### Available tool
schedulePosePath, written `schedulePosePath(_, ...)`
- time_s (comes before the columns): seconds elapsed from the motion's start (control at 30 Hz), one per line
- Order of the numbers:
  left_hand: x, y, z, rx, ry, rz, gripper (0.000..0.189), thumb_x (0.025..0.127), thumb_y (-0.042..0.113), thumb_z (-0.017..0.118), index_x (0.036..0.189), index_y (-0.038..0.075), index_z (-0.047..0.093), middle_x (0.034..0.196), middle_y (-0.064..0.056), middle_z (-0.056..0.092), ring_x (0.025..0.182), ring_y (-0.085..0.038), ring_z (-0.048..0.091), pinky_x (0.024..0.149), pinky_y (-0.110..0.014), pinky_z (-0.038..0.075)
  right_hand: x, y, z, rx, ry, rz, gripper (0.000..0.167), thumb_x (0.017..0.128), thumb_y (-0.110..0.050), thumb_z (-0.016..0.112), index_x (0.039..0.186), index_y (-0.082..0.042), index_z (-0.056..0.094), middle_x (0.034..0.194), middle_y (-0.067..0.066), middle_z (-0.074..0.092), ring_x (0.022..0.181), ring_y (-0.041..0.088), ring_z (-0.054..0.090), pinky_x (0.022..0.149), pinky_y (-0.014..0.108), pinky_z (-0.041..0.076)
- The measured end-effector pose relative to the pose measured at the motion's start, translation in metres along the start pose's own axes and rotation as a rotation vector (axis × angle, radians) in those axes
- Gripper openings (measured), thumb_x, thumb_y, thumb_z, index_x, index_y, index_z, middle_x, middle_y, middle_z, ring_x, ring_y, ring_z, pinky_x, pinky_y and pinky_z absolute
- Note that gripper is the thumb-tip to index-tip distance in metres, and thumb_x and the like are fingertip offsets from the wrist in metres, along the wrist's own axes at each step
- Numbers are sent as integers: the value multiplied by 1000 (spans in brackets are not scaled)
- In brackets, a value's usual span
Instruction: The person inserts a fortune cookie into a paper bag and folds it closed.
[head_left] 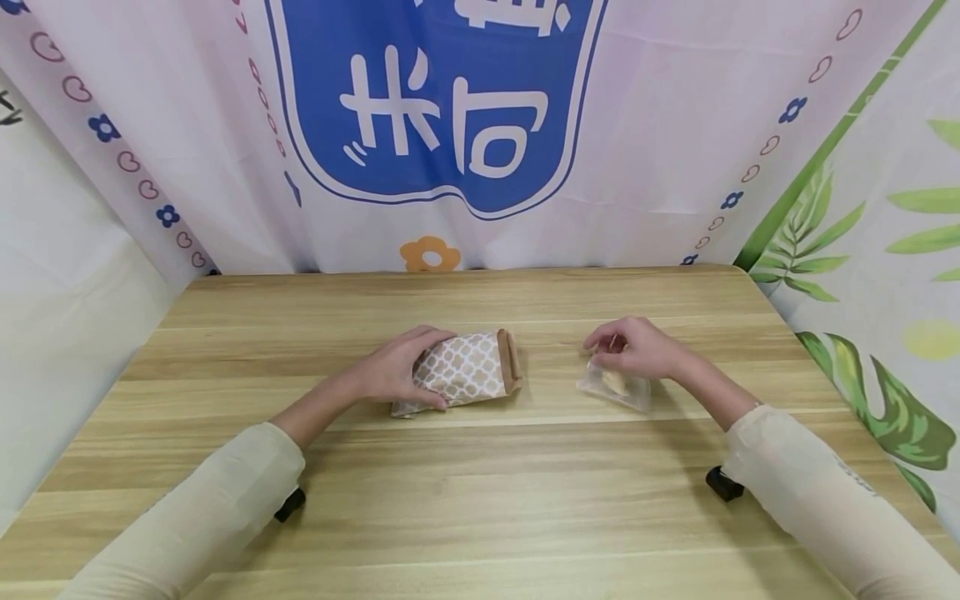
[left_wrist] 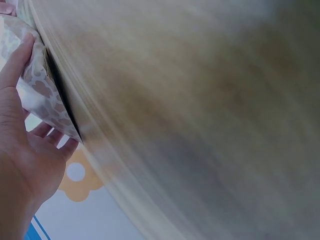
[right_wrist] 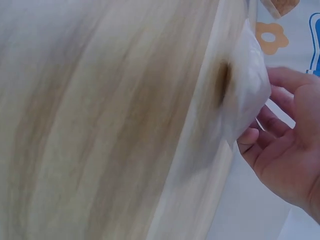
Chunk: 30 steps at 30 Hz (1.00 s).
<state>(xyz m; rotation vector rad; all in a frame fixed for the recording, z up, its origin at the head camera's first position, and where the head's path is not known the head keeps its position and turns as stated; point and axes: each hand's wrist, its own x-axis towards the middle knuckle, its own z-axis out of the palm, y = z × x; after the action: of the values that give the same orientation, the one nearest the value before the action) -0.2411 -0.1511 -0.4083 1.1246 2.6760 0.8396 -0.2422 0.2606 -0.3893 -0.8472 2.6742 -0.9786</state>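
Note:
My left hand [head_left: 405,367] grips a paper bag [head_left: 465,367] with a white and tan lattice pattern, fingers over its far side and thumb along its near side. The bag lies on its side, its brown folded end facing right. In the left wrist view the thumb [left_wrist: 20,60] presses along the patterned paper. My right hand [head_left: 637,348] holds the upper part of a small translucent plastic bag [head_left: 633,396] with a pale piece inside. The right wrist view shows the plastic bag [right_wrist: 250,85] hanging at the curled fingers, close over the table.
Both bags are at the middle of a wood-grain table [head_left: 465,483]. A printed curtain [head_left: 645,167] with a blue sign hangs behind the back edge, and leaf-patterned cloth [head_left: 900,333] hangs at the right. Black wrist mounts [head_left: 724,483] sit under the sleeves.

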Motion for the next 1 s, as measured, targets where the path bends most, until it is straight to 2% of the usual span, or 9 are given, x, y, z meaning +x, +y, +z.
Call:
schedulePosePath(0.13, 0, 0, 0, 0, -1, 0, 104, 70, 43, 96, 152, 2, 46, 143, -17, 54, 130, -33, 54, 112, -54, 46, 2, 1, 1, -24, 29, 7, 7, 92, 1, 71, 95, 0, 77, 87, 3, 73, 70, 13, 56, 64, 22, 48)
schedulePosePath(0.27, 0, 1, 0, 0, 1, 2, 104, 70, 43, 96, 152, 2, 46, 142, -17, 55, 129, -33, 55, 111, -54, 46, 1, -1, 1, -40, 55, 58, 7, 91, 1, 71, 90, -3, 77, 89, 6, 72, 73, 14, 59, 67, 25, 49)
schedulePosePath(0.33, 0, 1, -1, -1, 1, 2, 104, 70, 43, 96, 152, 2, 46, 142, -17, 55, 128, -33, 55, 111, -54, 47, 1, -2, 1, -47, 67, 87, 7, 91, 2, 71, 92, -1, 77, 93, 8, 72, 78, 17, 62, 70, 28, 52)
schedulePosePath(0.43, 0, 1, -1, 0, -3, -2, 104, 70, 43, 96, 152, 2, 46, 142, -17, 55, 129, -33, 55, 111, -53, 46, 0, -3, 1, -32, 74, 119, 14, 91, 4, 70, 104, 5, 75, 95, 11, 72, 84, 21, 65, 74, 31, 54)
schedulePosePath(0.53, 0, 1, -1, 1, -7, -9, 104, 71, 44, 95, 152, 2, 46, 143, -17, 54, 129, -33, 55, 112, -54, 46, 1, -2, 1, 11, 65, 143, 26, 92, 5, 68, 117, 10, 69, 92, 13, 73, 82, 21, 67, 69, 28, 55)
schedulePosePath(0.67, -1, 0, -1, -8, -12, -19, 105, 72, 45, 94, 153, 3, 44, 144, -17, 53, 130, -33, 54, 112, -55, 45, 2, 0, 0, 51, 46, 188, 31, 93, 7, 67, 124, 11, 65, 88, 12, 72, 76, 17, 65, 62, 23, 52)
schedulePosePath(0.8, 0, 1, -2, -12, -15, -20, 105, 72, 45, 95, 154, 3, 44, 145, -17, 53, 130, -33, 53, 112, -55, 45, 3, 0, 0, 56, 35, 219, 28, 95, 7, 66, 123, 10, 63, 89, 13, 72, 72, 15, 64, 62, 23, 53)
schedulePosePath(1.0, 1, 1, -3, -3, -21, -11, 105, 72, 44, 95, 153, 1, 44, 145, -17, 53, 131, -33, 53, 112, -54, 45, 4, -2, 2, 63, 52, 246, 15, 95, 8, 63, 111, 10, 61, 89, 17, 71, 72, 18, 66, 61, 25, 55)
